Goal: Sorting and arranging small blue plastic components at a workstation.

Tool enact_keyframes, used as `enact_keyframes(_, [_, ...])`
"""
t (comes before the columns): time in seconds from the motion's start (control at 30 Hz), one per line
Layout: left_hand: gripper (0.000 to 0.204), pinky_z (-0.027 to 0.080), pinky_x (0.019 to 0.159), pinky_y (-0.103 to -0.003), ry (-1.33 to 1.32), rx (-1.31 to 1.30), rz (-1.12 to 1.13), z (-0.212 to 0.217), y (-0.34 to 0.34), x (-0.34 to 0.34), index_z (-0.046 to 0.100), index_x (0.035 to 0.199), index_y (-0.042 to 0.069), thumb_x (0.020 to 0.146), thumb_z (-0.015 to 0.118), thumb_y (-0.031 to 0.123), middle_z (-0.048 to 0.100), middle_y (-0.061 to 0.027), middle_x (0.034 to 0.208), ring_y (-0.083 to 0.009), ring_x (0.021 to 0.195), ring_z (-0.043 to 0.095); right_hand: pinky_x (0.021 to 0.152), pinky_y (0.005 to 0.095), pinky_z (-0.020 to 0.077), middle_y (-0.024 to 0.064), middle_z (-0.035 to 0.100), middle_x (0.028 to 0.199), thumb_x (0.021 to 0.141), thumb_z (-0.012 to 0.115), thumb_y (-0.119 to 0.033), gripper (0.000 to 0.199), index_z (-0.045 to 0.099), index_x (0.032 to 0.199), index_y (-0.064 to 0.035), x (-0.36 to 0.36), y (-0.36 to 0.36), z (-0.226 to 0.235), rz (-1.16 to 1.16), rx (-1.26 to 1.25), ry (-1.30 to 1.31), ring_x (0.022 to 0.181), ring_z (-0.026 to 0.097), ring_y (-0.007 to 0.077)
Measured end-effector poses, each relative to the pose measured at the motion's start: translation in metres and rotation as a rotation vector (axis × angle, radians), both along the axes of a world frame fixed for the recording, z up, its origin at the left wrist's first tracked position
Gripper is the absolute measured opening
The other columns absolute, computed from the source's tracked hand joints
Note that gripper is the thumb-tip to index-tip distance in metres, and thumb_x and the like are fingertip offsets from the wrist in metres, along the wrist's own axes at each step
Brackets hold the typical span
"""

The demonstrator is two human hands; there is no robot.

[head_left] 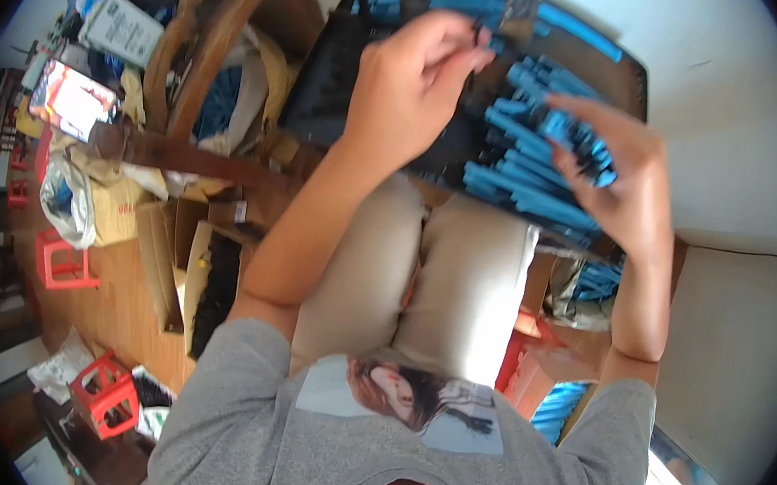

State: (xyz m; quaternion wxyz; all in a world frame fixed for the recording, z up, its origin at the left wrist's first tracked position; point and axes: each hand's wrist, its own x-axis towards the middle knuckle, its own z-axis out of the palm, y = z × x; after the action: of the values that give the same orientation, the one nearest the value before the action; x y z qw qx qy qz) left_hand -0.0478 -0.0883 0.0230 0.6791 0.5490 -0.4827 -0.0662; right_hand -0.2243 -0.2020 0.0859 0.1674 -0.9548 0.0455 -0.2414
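My left hand (408, 85) is raised over the left part of a black tray (324, 82), thumb and fingertips pinched together. Between them sits a small dark piece (479, 34), too small to name. On the right, my right hand (633, 177) is closed around a bunch of short blue strips with black parts (578, 141); its fingers partly hide the bunch. Just left of and below that hand, many loose blue strips (520, 185) lie side by side in the tray, some with black ends. More blue strips (472, 3) lie along the tray's far side.
Beneath the tray at the right, an open carton (549, 375) holds blue material. Cardboard boxes (162, 263) and red plastic stools (69, 260) stand on the wooden floor at the left. A lit phone (75, 100) is beside a wooden chair frame (211, 48). A white wall bounds the right.
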Motion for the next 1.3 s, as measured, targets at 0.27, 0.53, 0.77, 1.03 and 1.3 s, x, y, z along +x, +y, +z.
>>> enact_keyframes(0.27, [0.006,0.043,0.058,-0.017,0.032,0.038,-0.044,-0.003,0.007,0.0,0.055,0.086,-0.004,0.084,0.061,-0.003,0.063,-0.0055,0.074,-0.004,0.069,0.055,0.062,0.0201,0.0457,0.0072,0.065,0.073,0.075,0.072,-0.003,0.027,0.063,0.1,0.0015,-0.012,0.016,-0.015,-0.097,-0.01,-0.032,0.064,0.056,0.0053])
enact_keyframes(0.53, [0.007,0.047,0.061,-0.02,0.053,0.016,-0.071,-0.013,0.007,0.005,0.056,0.086,-0.005,0.082,0.062,-0.002,0.065,-0.0089,0.076,-0.0071,0.07,0.059,0.063,0.0188,0.0452,0.0038,0.066,0.074,0.079,0.072,-0.012,0.025,0.065,0.1,0.001,-0.009,0.026,-0.018,-0.193,0.027,0.034,0.066,0.055,0.0039])
enact_keyframes(0.77, [0.008,0.048,0.061,-0.021,0.002,0.053,-0.096,0.002,0.006,0.007,0.057,0.087,-0.006,0.083,0.062,-0.002,0.066,-0.0103,0.078,-0.0103,0.071,0.062,0.064,0.0217,0.0462,0.0066,0.064,0.074,0.079,0.07,-0.01,0.023,0.062,0.098,0.001,0.003,0.015,-0.018,-0.15,-0.051,-0.027,0.069,0.054,0.0054])
enact_keyframes(1.03, [0.013,0.052,0.068,-0.023,0.094,0.022,-0.142,-0.016,-0.006,0.006,0.061,0.091,-0.005,0.08,0.066,0.002,0.069,-0.0132,0.084,-0.0141,0.078,0.067,0.065,0.0281,0.0481,0.0164,0.065,0.078,0.077,0.071,-0.01,0.025,0.062,0.097,0.002,0.011,0.009,-0.013,-0.192,-0.078,-0.047,0.066,0.062,0.0212])
enact_keyframes(1.3, [0.013,0.052,0.068,-0.024,0.039,0.055,-0.1,-0.01,-0.011,0.008,0.062,0.09,-0.005,0.08,0.066,0.001,0.069,-0.0131,0.084,-0.0171,0.079,0.068,0.063,0.028,0.0476,0.0158,0.064,0.078,0.078,0.07,-0.008,0.023,0.061,0.097,0.0022,0.018,0.002,-0.015,-0.181,-0.049,-0.046,0.065,0.061,0.0204])
